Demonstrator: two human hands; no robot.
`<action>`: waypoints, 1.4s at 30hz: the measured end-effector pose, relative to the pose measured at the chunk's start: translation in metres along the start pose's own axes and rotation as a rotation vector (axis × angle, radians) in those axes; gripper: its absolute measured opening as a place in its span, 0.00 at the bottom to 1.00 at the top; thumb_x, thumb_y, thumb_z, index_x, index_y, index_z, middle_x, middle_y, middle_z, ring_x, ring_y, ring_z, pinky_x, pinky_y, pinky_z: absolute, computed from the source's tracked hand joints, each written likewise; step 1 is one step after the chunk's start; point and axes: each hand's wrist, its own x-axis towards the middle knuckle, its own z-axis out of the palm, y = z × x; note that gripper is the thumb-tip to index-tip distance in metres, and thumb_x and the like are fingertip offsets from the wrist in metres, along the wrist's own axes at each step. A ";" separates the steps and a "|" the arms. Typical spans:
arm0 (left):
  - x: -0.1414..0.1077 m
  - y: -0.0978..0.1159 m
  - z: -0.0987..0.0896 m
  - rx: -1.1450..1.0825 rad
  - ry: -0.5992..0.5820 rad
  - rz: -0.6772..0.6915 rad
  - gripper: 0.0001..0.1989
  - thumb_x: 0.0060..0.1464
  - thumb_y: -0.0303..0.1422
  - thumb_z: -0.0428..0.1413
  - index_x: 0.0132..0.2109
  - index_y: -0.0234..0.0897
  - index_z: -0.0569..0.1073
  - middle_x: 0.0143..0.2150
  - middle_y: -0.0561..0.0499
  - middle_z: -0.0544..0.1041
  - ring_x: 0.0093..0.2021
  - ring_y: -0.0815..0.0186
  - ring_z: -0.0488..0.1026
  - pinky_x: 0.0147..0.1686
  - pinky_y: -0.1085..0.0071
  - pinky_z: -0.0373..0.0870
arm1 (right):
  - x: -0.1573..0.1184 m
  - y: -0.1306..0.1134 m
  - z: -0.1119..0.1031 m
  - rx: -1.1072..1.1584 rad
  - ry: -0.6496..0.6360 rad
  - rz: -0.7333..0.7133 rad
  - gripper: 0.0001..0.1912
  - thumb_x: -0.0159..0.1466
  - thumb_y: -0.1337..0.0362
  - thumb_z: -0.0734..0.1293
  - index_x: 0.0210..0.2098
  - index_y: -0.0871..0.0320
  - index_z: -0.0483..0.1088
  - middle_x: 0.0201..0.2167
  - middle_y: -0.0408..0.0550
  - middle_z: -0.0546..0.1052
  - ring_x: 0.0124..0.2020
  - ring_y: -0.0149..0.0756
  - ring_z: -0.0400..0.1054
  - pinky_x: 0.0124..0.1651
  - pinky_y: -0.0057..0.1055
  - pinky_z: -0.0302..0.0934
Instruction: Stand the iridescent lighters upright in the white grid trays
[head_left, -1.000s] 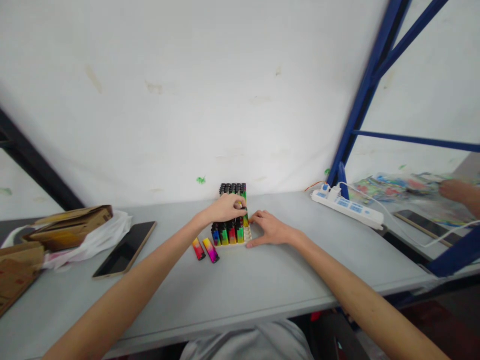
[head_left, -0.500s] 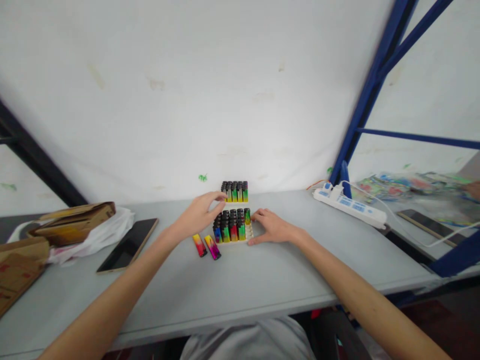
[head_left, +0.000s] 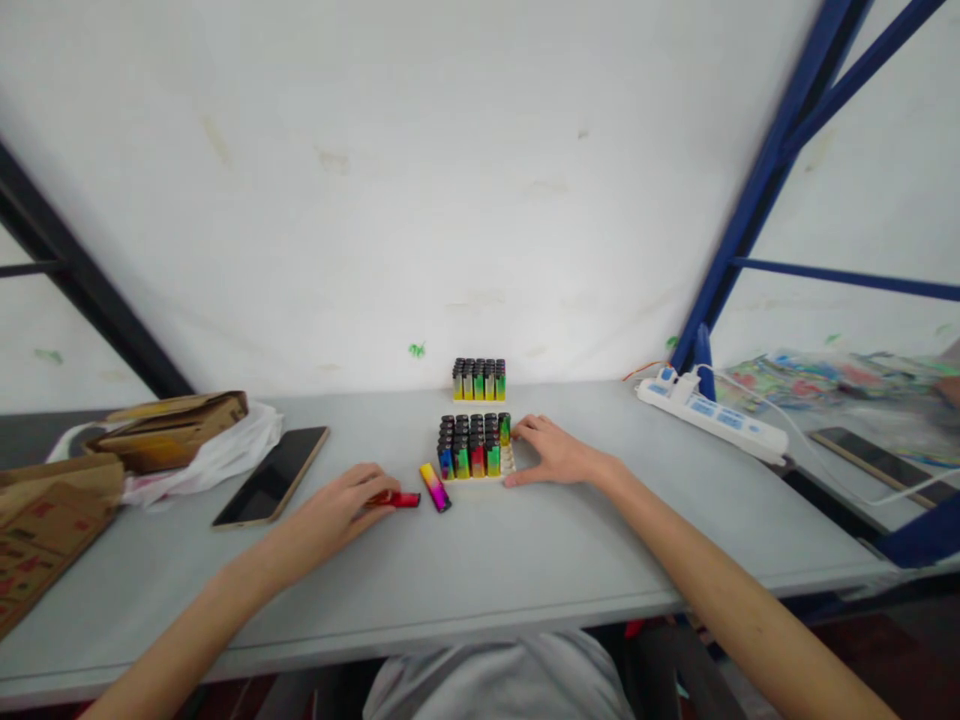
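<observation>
A red lighter point(head_left: 406, 499) is pinched in the fingers of my left hand point(head_left: 354, 503), low over the table. Just right of it lies a yellow and magenta lighter point(head_left: 436, 488) on the tabletop. Upright colored lighters point(head_left: 478, 459) with black tops fill most of a white tray point(head_left: 509, 465); open slots show along its right side. My right hand point(head_left: 551, 452) rests at the tray's right edge, thumb and fingers apart, holding nothing. Behind stands a second tray point(head_left: 480, 402) with upright lighters point(head_left: 479, 380).
To the left lie a phone point(head_left: 274, 476), a white plastic bag point(head_left: 251, 440) and cardboard boxes point(head_left: 172, 430). A power strip point(head_left: 712, 413) with a white cable stands at the right, beside a blue metal frame point(head_left: 739, 215). Another phone point(head_left: 885, 465) lies beyond it, with a person's hand at the far edge.
My left hand has come from behind the front tray toward me and left, and has taken hold of the red lighter. My right hand stays by the tray.
</observation>
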 end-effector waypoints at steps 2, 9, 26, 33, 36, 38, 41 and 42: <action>-0.001 0.002 -0.006 -0.037 0.010 -0.038 0.09 0.61 0.41 0.55 0.42 0.44 0.77 0.42 0.47 0.79 0.42 0.57 0.77 0.46 0.64 0.72 | 0.000 0.000 0.000 -0.001 -0.008 0.001 0.39 0.56 0.36 0.72 0.54 0.60 0.69 0.48 0.57 0.72 0.50 0.52 0.64 0.56 0.48 0.61; 0.023 0.022 -0.020 -0.420 0.265 -0.159 0.14 0.57 0.42 0.60 0.44 0.42 0.67 0.29 0.55 0.75 0.29 0.62 0.76 0.35 0.67 0.71 | 0.001 -0.002 0.000 -0.016 -0.011 -0.004 0.41 0.56 0.35 0.72 0.54 0.62 0.69 0.47 0.57 0.72 0.49 0.51 0.65 0.56 0.47 0.61; 0.096 0.044 0.016 -1.262 0.132 -0.374 0.26 0.58 0.57 0.45 0.27 0.39 0.60 0.19 0.62 0.47 0.16 0.76 0.43 0.17 0.78 0.41 | 0.000 -0.001 0.000 0.008 -0.016 -0.002 0.38 0.57 0.37 0.72 0.54 0.59 0.69 0.48 0.56 0.72 0.50 0.51 0.65 0.55 0.47 0.62; 0.094 0.040 0.025 -1.204 0.136 -0.414 0.22 0.59 0.48 0.42 0.22 0.40 0.55 0.18 0.61 0.46 0.17 0.74 0.40 0.17 0.77 0.39 | 0.000 -0.001 0.000 -0.012 -0.019 -0.006 0.38 0.57 0.36 0.71 0.53 0.60 0.69 0.48 0.57 0.72 0.49 0.51 0.64 0.55 0.47 0.61; 0.092 0.041 0.022 -1.177 0.170 -0.376 0.20 0.59 0.46 0.44 0.23 0.40 0.55 0.19 0.61 0.45 0.17 0.74 0.40 0.18 0.77 0.40 | 0.000 0.000 0.001 -0.013 -0.013 -0.003 0.38 0.57 0.36 0.72 0.54 0.59 0.69 0.48 0.56 0.72 0.50 0.51 0.65 0.55 0.46 0.61; 0.090 0.042 0.021 -1.170 0.173 -0.370 0.19 0.59 0.44 0.44 0.23 0.40 0.54 0.19 0.61 0.45 0.17 0.74 0.41 0.18 0.76 0.40 | 0.000 0.001 0.001 -0.009 -0.012 -0.005 0.38 0.57 0.36 0.72 0.54 0.59 0.69 0.48 0.56 0.72 0.50 0.51 0.65 0.55 0.46 0.61; 0.088 0.043 0.020 -1.168 0.178 -0.379 0.19 0.59 0.43 0.45 0.24 0.40 0.55 0.19 0.61 0.45 0.17 0.74 0.40 0.18 0.76 0.40 | 0.000 0.001 0.001 -0.008 -0.012 -0.007 0.38 0.57 0.36 0.72 0.54 0.59 0.69 0.48 0.57 0.72 0.49 0.51 0.64 0.55 0.47 0.61; 0.088 0.043 0.020 -1.170 0.185 -0.376 0.19 0.59 0.44 0.46 0.24 0.40 0.55 0.19 0.61 0.46 0.17 0.74 0.40 0.18 0.76 0.40 | 0.000 0.001 0.001 -0.006 -0.013 -0.006 0.38 0.57 0.36 0.72 0.54 0.59 0.69 0.48 0.57 0.72 0.50 0.51 0.64 0.55 0.48 0.61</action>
